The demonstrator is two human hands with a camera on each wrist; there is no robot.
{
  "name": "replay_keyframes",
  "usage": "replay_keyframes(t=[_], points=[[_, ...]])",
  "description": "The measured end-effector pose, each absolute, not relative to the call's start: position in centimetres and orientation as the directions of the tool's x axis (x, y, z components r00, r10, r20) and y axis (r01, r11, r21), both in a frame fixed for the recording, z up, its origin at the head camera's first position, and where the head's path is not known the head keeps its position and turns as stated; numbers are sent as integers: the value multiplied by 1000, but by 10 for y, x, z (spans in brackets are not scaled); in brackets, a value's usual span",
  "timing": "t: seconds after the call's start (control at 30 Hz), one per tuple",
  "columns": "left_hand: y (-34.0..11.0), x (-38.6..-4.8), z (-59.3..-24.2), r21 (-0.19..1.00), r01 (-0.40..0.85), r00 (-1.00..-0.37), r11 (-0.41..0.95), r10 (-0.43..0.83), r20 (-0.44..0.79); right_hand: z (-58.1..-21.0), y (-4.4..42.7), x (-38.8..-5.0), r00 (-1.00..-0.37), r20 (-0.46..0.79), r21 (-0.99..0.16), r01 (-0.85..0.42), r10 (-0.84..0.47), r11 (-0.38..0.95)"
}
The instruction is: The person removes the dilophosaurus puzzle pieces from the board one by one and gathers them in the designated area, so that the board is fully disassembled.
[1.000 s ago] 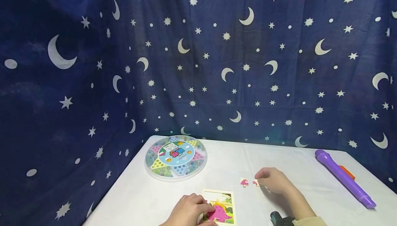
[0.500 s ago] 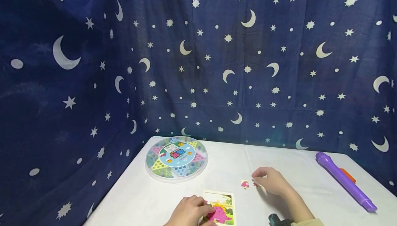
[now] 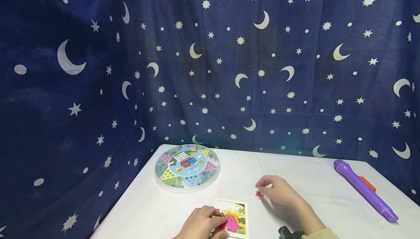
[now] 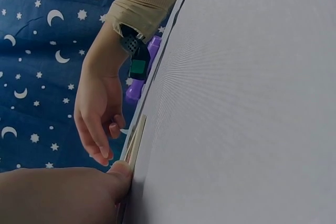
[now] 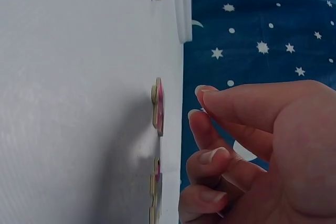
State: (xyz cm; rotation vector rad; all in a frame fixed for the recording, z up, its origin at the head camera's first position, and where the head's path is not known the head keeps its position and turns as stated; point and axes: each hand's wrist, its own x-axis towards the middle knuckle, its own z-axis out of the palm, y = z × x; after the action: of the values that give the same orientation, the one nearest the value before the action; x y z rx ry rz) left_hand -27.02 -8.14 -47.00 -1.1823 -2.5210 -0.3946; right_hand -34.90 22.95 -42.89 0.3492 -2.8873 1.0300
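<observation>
My left hand (image 3: 203,222) grips the left side of a small framed jigsaw puzzle (image 3: 242,219) with a pink dinosaur picture. Its fingers lie over the picture, and in the left wrist view the thumb (image 4: 122,170) presses the frame's edge. My right hand (image 3: 279,191) hovers over a loose pink puzzle piece (image 3: 259,194) to the right of the frame. In the right wrist view, thumb and forefinger are close together above this piece (image 5: 159,107) without touching it, nothing visible between them. A second loose piece (image 5: 156,187) lies beside it, hidden by the hand in the head view.
A round clear case of marbles with a star-patterned board (image 3: 187,168) lies at the back left of the white table (image 3: 295,166). A purple toy microphone (image 3: 365,189) lies at the right, an orange object (image 3: 367,183) behind it. A starry blue curtain (image 3: 229,67) hangs behind.
My right hand has moved left, from the right-hand loose piece to above the left-hand one. My left hand stays on the puzzle frame.
</observation>
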Motion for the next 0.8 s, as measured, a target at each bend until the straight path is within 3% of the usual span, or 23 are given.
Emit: replay_keyframes(t=[0.37,0.6,0.8], points=[[-82,-273,-473,47,797,-555,602,699,450,-420,216,-342,-930,123,-725,-322,-346,608],[-84,-272,-472,121,787,-594,605,690,414,-420,209,-339,-908,132,-662,-379,-398,647],[-82,-271,-470,140,772,-617,619,679,399,-419,205,-334,-894,120,-674,-393,-432,626]])
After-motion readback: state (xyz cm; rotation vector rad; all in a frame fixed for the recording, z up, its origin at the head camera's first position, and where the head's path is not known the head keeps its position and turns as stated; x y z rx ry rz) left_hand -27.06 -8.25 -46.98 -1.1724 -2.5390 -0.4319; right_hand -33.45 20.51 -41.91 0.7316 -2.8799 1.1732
